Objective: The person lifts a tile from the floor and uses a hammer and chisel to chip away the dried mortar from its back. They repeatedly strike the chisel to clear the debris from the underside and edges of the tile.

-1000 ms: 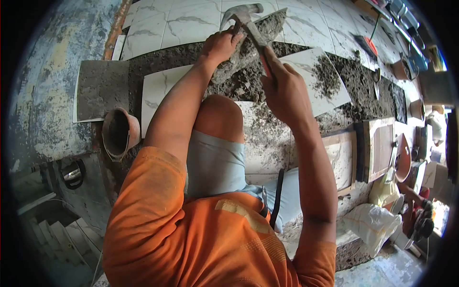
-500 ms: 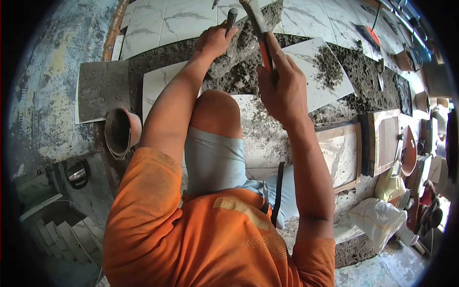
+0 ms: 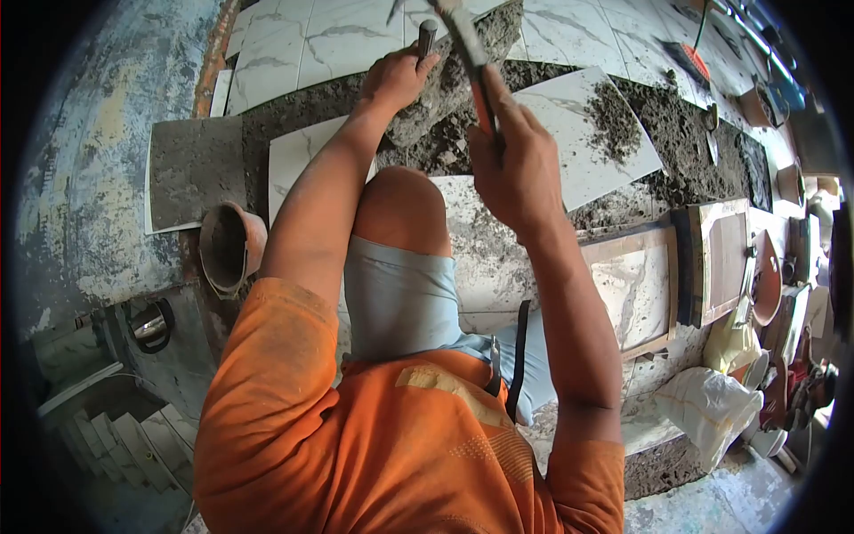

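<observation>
My left hand [image 3: 391, 82] is wrapped round an upright metal chisel [image 3: 427, 37], whose round top sticks out above the fist. The chisel's lower end is hidden by the hand and the rubble. In my right hand [image 3: 519, 165] is a claw hammer [image 3: 466, 37] with an orange-and-black grip. Its head is at the top edge of the view, partly cut off, close to the chisel's top. Under and beside both hands lies a rough chunk of mortar [image 3: 496, 34], tilted over a strip of broken, crumbly mortar.
A loose white tile [image 3: 578, 125] with debris on it lies to the right. A mortar-coated tile [image 3: 196, 160] and a bucket [image 3: 233, 247] are at the left. Framed panels [image 3: 719, 258], a white sack [image 3: 707, 409] and a dustpan-like orange tool [image 3: 689, 60] lie further right.
My right hand and the hammer have shifted slightly left, nearer the chisel. My left hand keeps its hold on the chisel with little movement.
</observation>
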`<state>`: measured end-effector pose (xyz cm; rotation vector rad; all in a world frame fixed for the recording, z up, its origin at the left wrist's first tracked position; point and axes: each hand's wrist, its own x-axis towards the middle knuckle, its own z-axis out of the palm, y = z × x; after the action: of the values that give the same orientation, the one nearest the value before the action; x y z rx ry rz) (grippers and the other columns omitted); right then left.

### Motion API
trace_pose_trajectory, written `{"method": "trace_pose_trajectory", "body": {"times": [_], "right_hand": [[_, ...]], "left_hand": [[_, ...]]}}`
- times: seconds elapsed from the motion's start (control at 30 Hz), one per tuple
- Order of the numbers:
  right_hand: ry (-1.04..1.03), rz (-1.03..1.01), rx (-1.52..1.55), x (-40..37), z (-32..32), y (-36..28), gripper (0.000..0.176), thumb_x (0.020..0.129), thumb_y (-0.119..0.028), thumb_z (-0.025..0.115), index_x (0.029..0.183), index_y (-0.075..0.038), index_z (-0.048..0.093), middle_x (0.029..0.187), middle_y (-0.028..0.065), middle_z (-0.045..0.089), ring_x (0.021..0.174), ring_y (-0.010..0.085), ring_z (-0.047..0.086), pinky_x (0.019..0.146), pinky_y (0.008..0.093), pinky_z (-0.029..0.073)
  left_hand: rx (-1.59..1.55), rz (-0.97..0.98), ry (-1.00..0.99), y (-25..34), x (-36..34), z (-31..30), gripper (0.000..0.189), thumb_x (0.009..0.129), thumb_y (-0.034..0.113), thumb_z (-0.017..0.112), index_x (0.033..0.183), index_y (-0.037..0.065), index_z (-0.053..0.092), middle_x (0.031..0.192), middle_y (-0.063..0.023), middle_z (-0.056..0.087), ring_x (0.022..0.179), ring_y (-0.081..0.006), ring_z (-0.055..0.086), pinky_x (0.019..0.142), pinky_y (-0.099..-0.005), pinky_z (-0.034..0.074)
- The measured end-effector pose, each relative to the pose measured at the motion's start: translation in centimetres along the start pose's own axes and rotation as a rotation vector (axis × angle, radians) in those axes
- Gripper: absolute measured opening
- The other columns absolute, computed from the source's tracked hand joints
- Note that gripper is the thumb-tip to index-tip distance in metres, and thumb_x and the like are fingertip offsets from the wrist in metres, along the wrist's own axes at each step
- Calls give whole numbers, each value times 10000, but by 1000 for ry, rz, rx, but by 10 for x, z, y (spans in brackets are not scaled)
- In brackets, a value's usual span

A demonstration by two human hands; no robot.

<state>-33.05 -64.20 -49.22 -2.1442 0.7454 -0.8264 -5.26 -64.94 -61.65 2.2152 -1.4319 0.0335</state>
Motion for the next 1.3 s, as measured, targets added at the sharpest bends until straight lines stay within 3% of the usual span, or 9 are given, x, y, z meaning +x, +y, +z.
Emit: {"method": "trace_pose_trajectory", "body": {"times": [0.4,0.7,0.77,0.87,0.97,1.0,1.07,1.2,1.3], "right_hand": [[-157,5,-163,17,6,14,613,896,-152,617,1502,-163,527,1005,247,672,888,451,677,815,518,558],[128,-37,109,1,-4,11,627,875,-80,661,1488,-70,533,971,244,682,822,413,683,751,452,555],[145,-38,84,-7,-4,18,635,902,-47,658,1516,-16,498,861,105,695,624,80,555,570,259,475],[184,-41,136,-19,-3,26,640,913,-57,662,1526,-14,482,805,60,678,616,66,527,561,250,460],[172,74,227,-30,-9,21,609,893,-43,684,1479,-4,525,1034,248,703,869,358,718,792,396,565],[178,76,232,-32,-9,23,609,893,-43,684,1479,-4,525,1034,248,703,869,358,718,792,396,565],[198,15,189,-34,-11,28,657,920,-64,668,1543,-21,462,838,59,690,633,52,534,561,245,463],[199,-4,233,-33,-16,23,652,922,-60,664,1542,-20,463,849,64,694,642,50,539,562,242,461],[191,12,304,-31,-15,19,678,864,-30,686,1515,-40,496,925,181,682,735,297,654,695,382,542]], "left_hand": [[74,-76,-113,4,-3,-8,519,1034,568,482,1172,122,708,1014,-221,735,993,-449,685,859,-532,552],[-7,8,-23,-7,0,-1,484,1000,557,586,1106,105,722,1020,-157,746,996,-398,694,837,-469,547],[-37,36,-35,-12,-1,-1,467,1017,539,577,1130,112,726,1008,-150,752,985,-373,708,833,-437,549],[-110,43,-45,-21,1,2,451,1044,505,556,1168,107,731,988,-145,753,942,-339,721,816,-403,548],[-201,130,51,-24,2,1,460,1081,477,505,1203,93,727,957,-122,756,897,-284,730,794,-366,543],[-295,174,107,-23,2,-2,468,1082,479,496,1176,91,740,952,-140,761,894,-292,737,788,-378,551],[-419,137,78,-23,0,-11,447,1091,446,497,1231,94,734,972,-150,769,904,-247,737,798,-362,554],[-379,186,120,-22,-5,-11,469,1089,468,489,1262,99,722,975,-141,766,911,-237,729,796,-356,551],[-466,191,89,-24,-5,-6,481,1109,456,453,1198,58,709,947,-67,671,936,-178,657,817,-347,533]]}}
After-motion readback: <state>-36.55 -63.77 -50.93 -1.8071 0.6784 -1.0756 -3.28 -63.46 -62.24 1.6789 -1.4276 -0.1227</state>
